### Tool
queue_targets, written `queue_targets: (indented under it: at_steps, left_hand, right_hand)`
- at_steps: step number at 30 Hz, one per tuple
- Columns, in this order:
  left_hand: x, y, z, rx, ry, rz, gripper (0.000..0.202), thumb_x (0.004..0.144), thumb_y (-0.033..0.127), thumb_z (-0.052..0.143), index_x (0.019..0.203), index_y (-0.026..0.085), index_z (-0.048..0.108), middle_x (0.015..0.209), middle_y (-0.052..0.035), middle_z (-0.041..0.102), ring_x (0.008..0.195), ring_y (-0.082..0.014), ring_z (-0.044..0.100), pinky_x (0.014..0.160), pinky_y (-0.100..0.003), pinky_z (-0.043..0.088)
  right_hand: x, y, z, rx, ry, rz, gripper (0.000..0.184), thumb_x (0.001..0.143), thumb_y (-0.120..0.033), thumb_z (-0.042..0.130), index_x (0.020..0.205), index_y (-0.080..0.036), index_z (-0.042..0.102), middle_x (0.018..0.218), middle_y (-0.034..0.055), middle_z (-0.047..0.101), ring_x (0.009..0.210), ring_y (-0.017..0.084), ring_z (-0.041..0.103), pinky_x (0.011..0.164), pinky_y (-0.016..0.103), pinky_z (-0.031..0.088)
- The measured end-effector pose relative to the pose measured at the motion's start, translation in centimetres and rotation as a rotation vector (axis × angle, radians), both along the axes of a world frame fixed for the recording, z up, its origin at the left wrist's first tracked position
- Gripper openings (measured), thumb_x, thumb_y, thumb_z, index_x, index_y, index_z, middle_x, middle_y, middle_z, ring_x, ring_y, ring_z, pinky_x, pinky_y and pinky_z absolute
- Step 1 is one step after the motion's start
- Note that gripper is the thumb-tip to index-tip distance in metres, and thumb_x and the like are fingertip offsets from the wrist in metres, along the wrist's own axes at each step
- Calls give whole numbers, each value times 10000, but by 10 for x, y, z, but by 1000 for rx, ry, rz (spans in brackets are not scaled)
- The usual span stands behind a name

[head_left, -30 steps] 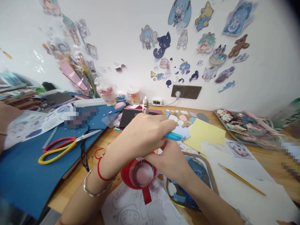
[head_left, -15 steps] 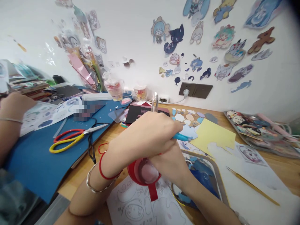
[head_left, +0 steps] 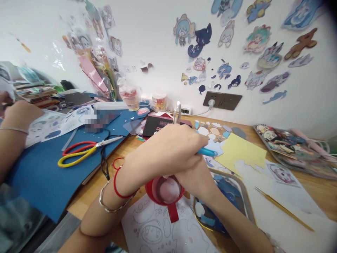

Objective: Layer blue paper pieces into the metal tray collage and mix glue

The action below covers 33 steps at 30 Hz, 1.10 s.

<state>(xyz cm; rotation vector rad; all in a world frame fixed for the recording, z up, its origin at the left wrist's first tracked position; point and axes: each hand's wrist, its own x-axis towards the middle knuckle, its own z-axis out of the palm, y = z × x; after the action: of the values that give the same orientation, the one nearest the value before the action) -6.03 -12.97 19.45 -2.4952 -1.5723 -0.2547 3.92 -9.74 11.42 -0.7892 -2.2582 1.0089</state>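
Both my hands meet in front of me above a red mug (head_left: 173, 213), whose inside looks pale pink. My left hand (head_left: 176, 149), in a closed fist, comes from the left and covers much of my right hand (head_left: 191, 175). My right hand's fingers are curled beneath it and mostly hidden. From between them a slim blue piece (head_left: 207, 151) sticks out to the right. A shiny silver or clear rod (head_left: 177, 112) shows upright just behind my left knuckles; whether it is held I cannot tell. Under the mug lies a paper with line drawings (head_left: 151, 233).
Red-and-yellow scissors (head_left: 79, 154) lie on a blue mat (head_left: 39, 182) at left, near another person's hand (head_left: 23, 114). A tray of blue cut-outs (head_left: 249, 211), yellow paper (head_left: 244, 151) and golden tweezers (head_left: 285, 209) lie right. A black box (head_left: 151, 127) sits behind.
The view has shifted a little, so everything sits slightly further right and higher. My hands stay clasped together over the mug. At far left more of the other person's fingers shows.
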Motion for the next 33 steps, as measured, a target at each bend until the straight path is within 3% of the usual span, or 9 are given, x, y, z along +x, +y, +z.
queue_targets:
  at_steps: [7,11,17,22,25,29,33]
  left_hand:
    - [-18,-14,8,-80,-94,-2,137,787,201,467,669,163,524,689,-3,547,611,-112,502,544,-219,367]
    - [-31,-26,7,-138,-44,45,100,786,239,493,741,167,548,755,-11,556,643,-118,514,562,-217,374]
    - [-38,-29,6,-176,-14,125,84,790,189,468,826,176,543,750,2,570,626,-115,510,548,-214,361]
    - [-35,-28,10,-137,-32,111,95,791,164,454,782,185,547,706,16,560,603,-109,491,538,-216,345]
    - [-34,-26,11,-104,-56,89,71,788,185,473,769,182,542,681,18,547,578,-107,487,501,-215,319]
    - [-35,-23,10,-76,-36,99,96,793,245,492,745,171,529,639,14,521,553,-112,477,482,-224,294]
    - [-36,-21,11,-54,3,139,112,805,268,486,779,166,526,696,-2,544,619,-127,499,513,-221,301]
  right_hand:
    - [11,6,9,-57,10,50,122,686,-212,566,570,-178,546,543,-43,551,556,115,501,477,209,367]
    - [11,5,10,-122,90,130,40,697,-183,591,727,-194,615,656,-51,617,630,113,557,572,216,420]
    - [11,3,9,-146,71,178,171,742,-257,612,906,-206,608,823,-8,648,726,142,589,650,266,449]
    - [13,2,11,-41,74,142,138,753,-278,606,863,-207,564,766,-18,611,719,143,572,629,265,443]
    - [14,2,13,-84,131,150,120,761,-244,591,862,-214,533,782,-31,606,713,121,574,638,242,453]
    - [14,-2,14,-151,160,157,246,756,-187,572,975,-249,478,815,-49,596,633,89,564,622,223,462]
    - [15,-3,16,-121,125,100,387,755,-176,560,1101,-282,424,827,-47,597,605,98,571,586,226,454]
